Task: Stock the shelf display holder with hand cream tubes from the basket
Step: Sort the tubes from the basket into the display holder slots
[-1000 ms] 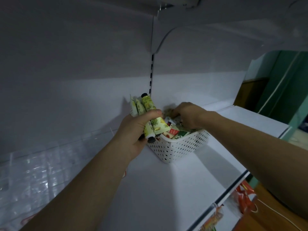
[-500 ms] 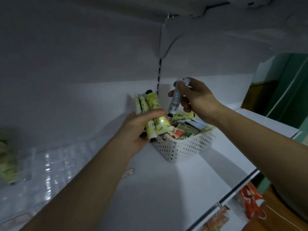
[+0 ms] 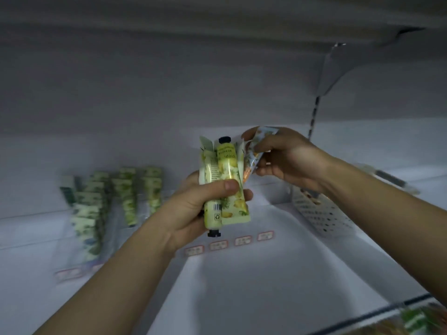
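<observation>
Several yellow-green hand cream tubes (image 3: 225, 187) are standing bunched and roughly upright in the left hand (image 3: 193, 213), whose thumb is curling across their fronts and clamping them against the fingers; one black cap is pointing up at the top of the bunch and another is pointing down beneath the palm. Just beside them, the right hand (image 3: 287, 160) is pinching a paler, flower-printed tube (image 3: 254, 155) between thumb and fingers, holding it tilted with its lower end touching the right edge of the bunch. Both hands are hovering above the white shelf (image 3: 254, 298), well clear of its surface. Behind the right wrist, the white perforated basket (image 3: 321, 218) is sitting on the shelf near the back wall, with a little of its contents showing over the rim, too blurred to make out. Off to the left, the clear display holder (image 3: 101, 238) is carrying rows of green-and-white tubes (image 3: 89, 213) packed one behind another, smeared by motion blur. Along the holder's front edge, small red-bordered price tags (image 3: 229, 244) are lining up below the hands. Overhead, the underside of the upper shelf (image 3: 217, 25) is filling the top of the view, and a slotted upright (image 3: 314, 114) is running down the back panel at right.
</observation>
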Tool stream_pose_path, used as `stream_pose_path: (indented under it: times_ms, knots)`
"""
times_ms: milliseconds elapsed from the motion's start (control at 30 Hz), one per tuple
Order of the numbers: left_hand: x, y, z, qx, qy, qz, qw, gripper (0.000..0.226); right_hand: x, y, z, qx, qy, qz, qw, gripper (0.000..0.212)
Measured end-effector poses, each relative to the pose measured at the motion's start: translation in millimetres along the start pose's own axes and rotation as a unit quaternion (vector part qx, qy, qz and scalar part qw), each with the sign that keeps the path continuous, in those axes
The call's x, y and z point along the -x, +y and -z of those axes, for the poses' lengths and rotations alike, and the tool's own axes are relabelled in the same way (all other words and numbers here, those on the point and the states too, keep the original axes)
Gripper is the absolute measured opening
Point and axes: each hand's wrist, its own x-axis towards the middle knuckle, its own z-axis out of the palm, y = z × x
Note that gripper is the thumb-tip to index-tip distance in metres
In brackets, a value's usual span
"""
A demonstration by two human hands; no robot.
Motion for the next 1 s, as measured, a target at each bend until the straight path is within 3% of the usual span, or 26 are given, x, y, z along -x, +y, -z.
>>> stream_pose_path:
  times_ms: [133, 367, 467, 567, 667, 833, 1000]
  knots:
    - [38.5, 7.7, 21.3, -0.049, 0.085, -0.036, 0.995, 0.043, -9.7, 10.1, -43.7, 0.083, -0.021, 0.029, 0.996, 0.021]
    - [78.0, 5.0, 52.8, -0.099, 0.165, -0.079, 0.978, 0.043, -32.5, 45.1, -97.7, 0.146, 0.021, 0.088, 0.985, 0.018]
    - [86.0, -6.8, 64.9, -0.047, 0.207, -0.094, 0.973, 0.050, -44.8, 61.1, -107.3, 0.149, 0.061, 0.114, 0.980, 0.010]
    - [91.2, -18.5, 72.0, 0.051, 0.219, -0.118, 0.967, 0.065, -58.1, 74.9, -106.9, 0.235, 0.126, 0.170, 0.949, 0.013]
    - [90.1, -21.5, 75.6, 0.097, 0.234, -0.127, 0.959, 0.051, -66.1, 87.1, -105.7, 0.231, 0.147, 0.181, 0.945, 0.020]
    - [90.8, -25.6, 78.5, 0.094, 0.244, -0.106, 0.960, 0.032, -70.2, 102.4, -107.8, 0.218, 0.150, 0.194, 0.945, 0.028]
    - [88.2, -28.9, 79.0, 0.073, 0.240, -0.100, 0.963, 0.027, -71.1, 110.4, -111.0, 0.206, 0.148, 0.228, 0.940, 0.030]
